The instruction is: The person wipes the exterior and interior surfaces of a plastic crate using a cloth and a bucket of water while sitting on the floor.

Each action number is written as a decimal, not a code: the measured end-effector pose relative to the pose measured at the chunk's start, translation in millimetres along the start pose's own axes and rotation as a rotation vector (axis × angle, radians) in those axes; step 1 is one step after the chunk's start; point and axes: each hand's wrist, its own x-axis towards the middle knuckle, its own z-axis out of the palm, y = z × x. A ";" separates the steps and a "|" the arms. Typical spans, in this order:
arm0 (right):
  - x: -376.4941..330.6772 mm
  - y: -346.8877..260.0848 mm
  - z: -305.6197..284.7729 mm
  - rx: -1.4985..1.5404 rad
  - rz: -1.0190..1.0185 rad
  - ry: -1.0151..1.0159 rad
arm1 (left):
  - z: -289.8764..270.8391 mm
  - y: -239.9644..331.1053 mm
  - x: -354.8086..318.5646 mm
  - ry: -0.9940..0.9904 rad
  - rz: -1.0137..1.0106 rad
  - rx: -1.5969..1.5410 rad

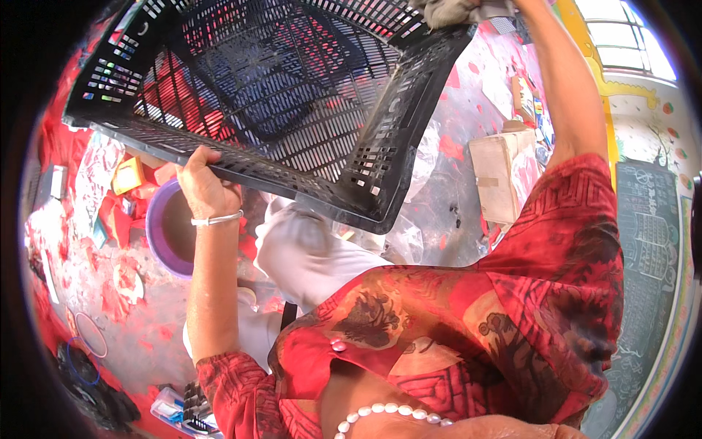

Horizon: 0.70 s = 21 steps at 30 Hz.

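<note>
A black plastic crate [409, 146] with slatted sides and a latticed bottom is held up, tilted so its inside faces me. My left hand [208, 183] grips its near rim, thumb over the edge, a pale bangle at the wrist. At the upper edge of the picture, a crumpled grey-brown cloth [447, 12] lies against the crate's far right corner. My right arm [570, 88] reaches up to that cloth and the hand is bunched on it; its fingers are mostly hidden. Dusty marks show along the crate's inner right wall.
A purple basin [155, 227] of murky water stands below my left hand. A cardboard box [501, 175] sits on the right. Red scraps and clear plastic litter the floor. Black bags [91, 388] lie at lower left; a chalkboard [651, 241] is on the right wall.
</note>
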 end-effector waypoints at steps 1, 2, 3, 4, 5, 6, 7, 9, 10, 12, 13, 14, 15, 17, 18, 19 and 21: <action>-22.4 7.7 -8.9 0.244 0.100 0.181 | -10.3 -1.8 6.2 -0.061 0.000 -0.014; -41.4 42.2 7.5 -0.021 0.107 0.297 | 0.8 -1.2 -0.4 -0.027 0.011 0.014; -59.7 74.7 29.8 -0.290 0.115 0.406 | 6.6 -0.6 -6.9 -0.071 -0.016 0.032; -70.2 85.4 47.0 0.067 0.221 0.576 | 12.8 7.7 -10.3 -0.023 -0.011 0.115; -75.3 90.0 64.4 0.435 0.314 0.729 | 20.2 16.5 -10.8 0.031 -0.006 0.196; -81.1 94.4 79.4 0.810 0.400 0.864 | 25.2 21.6 -9.3 0.039 0.037 0.213; -84.5 99.1 93.7 1.027 0.581 0.882 | 25.3 19.7 -2.6 0.072 0.024 0.209; -104.6 116.6 152.9 1.601 0.746 0.981 | 47.5 23.2 -12.3 0.176 -0.081 0.258; -128.7 85.4 164.0 1.370 0.409 1.023 | 29.3 31.6 -12.3 0.137 -0.116 0.332; -162.2 67.3 200.6 2.122 0.505 0.838 | -2.7 30.8 17.9 0.264 -0.181 0.490; -179.1 52.5 221.8 2.200 0.542 0.770 | 13.4 34.7 -4.3 0.260 -0.142 0.401; -196.5 -9.4 189.8 2.331 0.298 0.643 | 4.3 46.9 -30.0 0.268 -0.079 0.338; -216.8 -28.8 174.6 2.390 0.314 0.565 | 10.5 49.7 -59.7 0.194 -0.057 0.252; -234.5 -55.5 160.0 2.463 0.363 0.298 | 22.4 49.8 -118.7 0.075 -0.036 0.150; -233.3 -64.1 157.2 2.463 0.381 0.099 | 25.2 47.9 -144.0 0.064 -0.011 0.145; -240.4 -63.5 161.5 2.448 0.424 -0.069 | 49.8 54.5 -182.6 0.032 -0.105 0.202; -249.0 -66.1 152.0 2.390 0.338 -0.171 | 55.6 31.6 -211.4 0.041 0.010 0.249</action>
